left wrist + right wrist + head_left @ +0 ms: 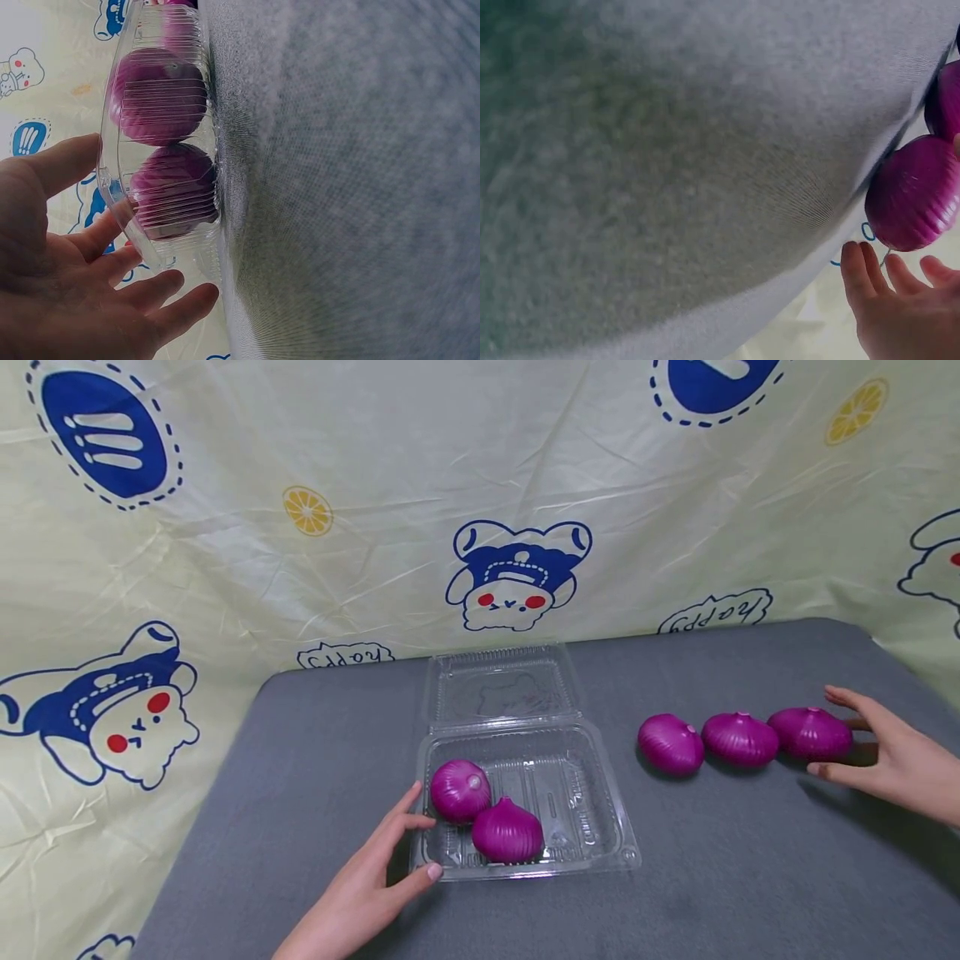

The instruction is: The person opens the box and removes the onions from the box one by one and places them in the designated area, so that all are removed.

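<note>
Right hand: the right hand (896, 760) is beside the end onion (810, 733), its fingers spread and curved, thumb apart from the rest.
End onion: directly in front of the right fingers, in the gap between the thumb on the near side and the forefinger on the far side; the right wrist view shows several fingertips just short of it, and whether the thumb touches cannot be told.
Row: beyond the end onion, farther from those fingers, come the middle onion (740, 740) and then the far onion (670, 745), side by side.
Left hand: the left hand (367, 868) has its fingers spread at the near left corner of the clear box (558, 793), the thumb touching the rim.
Boxed onions: the upper onion (459, 791) sits just past the left fingertips, across the box wall; the lower onion (507, 832) is beside it, to the right of the thumb tip.
Lid: the lid (498, 685) lies folded back, beyond the left fingers.
Worktop: the grey worktop (675, 877) stretches beneath both hands.
</note>
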The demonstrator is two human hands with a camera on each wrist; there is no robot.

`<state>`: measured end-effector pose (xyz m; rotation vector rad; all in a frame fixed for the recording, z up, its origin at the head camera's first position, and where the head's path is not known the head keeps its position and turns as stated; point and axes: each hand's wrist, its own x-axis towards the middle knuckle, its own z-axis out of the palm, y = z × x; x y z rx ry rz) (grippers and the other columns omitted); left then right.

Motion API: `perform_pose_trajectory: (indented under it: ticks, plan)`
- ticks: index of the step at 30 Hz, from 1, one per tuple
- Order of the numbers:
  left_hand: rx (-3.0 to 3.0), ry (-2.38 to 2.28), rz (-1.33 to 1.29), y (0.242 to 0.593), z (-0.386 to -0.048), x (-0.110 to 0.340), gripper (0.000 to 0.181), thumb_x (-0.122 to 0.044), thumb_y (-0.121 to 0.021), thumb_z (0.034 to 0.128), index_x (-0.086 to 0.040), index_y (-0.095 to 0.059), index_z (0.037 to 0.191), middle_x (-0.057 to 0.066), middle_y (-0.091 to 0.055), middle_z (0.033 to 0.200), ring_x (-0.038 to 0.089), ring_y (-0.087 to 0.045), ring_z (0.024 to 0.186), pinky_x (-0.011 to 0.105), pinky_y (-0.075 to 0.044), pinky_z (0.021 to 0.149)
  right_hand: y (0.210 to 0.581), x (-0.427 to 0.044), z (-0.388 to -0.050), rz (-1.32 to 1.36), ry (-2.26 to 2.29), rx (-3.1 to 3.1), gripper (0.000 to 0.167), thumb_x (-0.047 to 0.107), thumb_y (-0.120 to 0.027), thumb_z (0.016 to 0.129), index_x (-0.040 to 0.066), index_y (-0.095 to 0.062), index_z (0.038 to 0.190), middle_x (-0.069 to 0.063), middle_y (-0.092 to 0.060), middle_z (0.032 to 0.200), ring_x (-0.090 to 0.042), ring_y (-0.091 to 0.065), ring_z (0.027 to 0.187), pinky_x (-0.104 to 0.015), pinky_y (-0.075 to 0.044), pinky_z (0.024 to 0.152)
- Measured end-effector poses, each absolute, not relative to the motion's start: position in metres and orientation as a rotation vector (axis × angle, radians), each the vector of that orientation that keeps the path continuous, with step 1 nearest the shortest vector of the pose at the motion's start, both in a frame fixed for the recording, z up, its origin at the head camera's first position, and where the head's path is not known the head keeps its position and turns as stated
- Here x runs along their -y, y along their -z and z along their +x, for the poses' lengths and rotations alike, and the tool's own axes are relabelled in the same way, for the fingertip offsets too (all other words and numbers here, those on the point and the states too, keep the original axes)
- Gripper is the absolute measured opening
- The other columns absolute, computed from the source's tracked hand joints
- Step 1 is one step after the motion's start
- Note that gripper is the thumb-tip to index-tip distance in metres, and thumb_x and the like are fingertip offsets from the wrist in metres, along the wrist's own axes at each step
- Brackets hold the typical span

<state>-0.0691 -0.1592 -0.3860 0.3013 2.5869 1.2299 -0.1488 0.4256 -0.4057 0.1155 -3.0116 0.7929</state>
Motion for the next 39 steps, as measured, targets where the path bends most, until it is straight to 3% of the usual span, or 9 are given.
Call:
perform_pose_trajectory:
  ticks: [2,4,8,12,16,23,30,39]
  plan:
    - [-2.591,-1.236,0.306,0.386,-0.069,0.159,0.040,-0.037,-0.072,0.0896,-0.028,-0.056,0.126,-0.018,-0.021,0.159,0.023,-0.023,0.145,0.062,-0.027,0.108,0.402,-0.423,-0.146,0.102,-0.757,2.976,0.115,0.022,-0.088,0.073,-0.010,-0.009,0.151,-0.044,-0.023,0.139,-0.060,-0.033,0.111,-0.074,-0.036,0.083]
    - [-2.598,-1.238,0.310,0.387,-0.068,0.160,0.041,-0.037,-0.072,0.0895,-0.028,-0.056,0.126,-0.018,-0.021,0.159,0.023,-0.024,0.145,0.061,-0.028,0.108,0.399,-0.420,-0.142,0.116,-0.702,2.933,0.111,0.019,-0.087,0.073,-0.009,-0.011,0.151,-0.043,-0.024,0.138,-0.059,-0.031,0.114,-0.076,-0.030,0.089]
    - [-2.608,-1.235,0.309,0.387,-0.068,0.160,0.040,-0.036,-0.072,0.0894,-0.028,-0.056,0.126,-0.019,-0.021,0.158,0.022,-0.025,0.145,0.060,-0.029,0.108,0.393,-0.409,-0.131,0.200,-0.560,2.842,0.101,0.015,-0.084,0.075,-0.010,-0.020,0.149,-0.041,-0.027,0.140,-0.057,-0.027,0.124,-0.070,-0.015,0.106]
    - [-2.611,-1.235,0.310,0.387,-0.068,0.160,0.040,-0.037,-0.072,0.0896,-0.030,-0.056,0.126,-0.021,-0.021,0.158,0.021,-0.027,0.144,0.060,-0.032,0.107,0.387,-0.393,-0.120,0.317,-0.542,2.750,0.090,0.014,-0.082,0.077,-0.008,-0.029,0.147,-0.036,-0.028,0.146,-0.053,-0.022,0.136,-0.060,-0.004,0.114]
    - [-2.609,-1.236,0.305,0.386,-0.068,0.160,0.040,-0.038,-0.072,0.0896,-0.030,-0.056,0.126,-0.022,-0.020,0.158,0.020,-0.026,0.144,0.059,-0.032,0.107,0.382,-0.376,-0.114,0.441,-0.573,2.670,0.082,0.010,-0.083,0.075,-0.002,-0.039,0.144,-0.029,-0.035,0.147,-0.051,-0.031,0.131,-0.052,-0.008,0.117]
    - [-2.626,-1.242,0.321,0.388,-0.067,0.161,0.040,-0.038,-0.071,0.0901,-0.032,-0.056,0.126,-0.025,-0.020,0.157,0.016,-0.026,0.144,0.057,-0.031,0.108,0.375,-0.346,-0.110,0.617,-0.569,2.587,0.076,0.013,-0.086,0.071,0.004,-0.051,0.138,-0.019,-0.047,0.139,-0.037,-0.041,0.120,-0.012,-0.010,0.108]
    - [-2.641,-1.247,0.328,0.389,-0.067,0.161,0.040,-0.037,-0.072,0.0901,-0.032,-0.055,0.127,-0.025,-0.019,0.157,0.014,-0.025,0.144,0.055,-0.030,0.109,0.367,-0.314,-0.107,0.728,-0.587,2.567,0.076,0.009,-0.087,0.065,0.006,-0.056,0.134,-0.012,-0.051,0.137,-0.012,-0.038,0.129,-0.007,-0.017,0.106]
    - [-2.646,-1.251,0.338,0.389,-0.066,0.161,0.041,-0.038,-0.072,0.0899,-0.032,-0.055,0.127,-0.025,-0.019,0.157,0.013,-0.024,0.144,0.054,-0.030,0.109,0.365,-0.275,-0.101,0.867,-0.594,2.610,0.083,0.015,-0.088,0.068,0.014,-0.051,0.142,-0.002,-0.049,0.139,-0.015,-0.041,0.126,-0.008,-0.019,0.106]
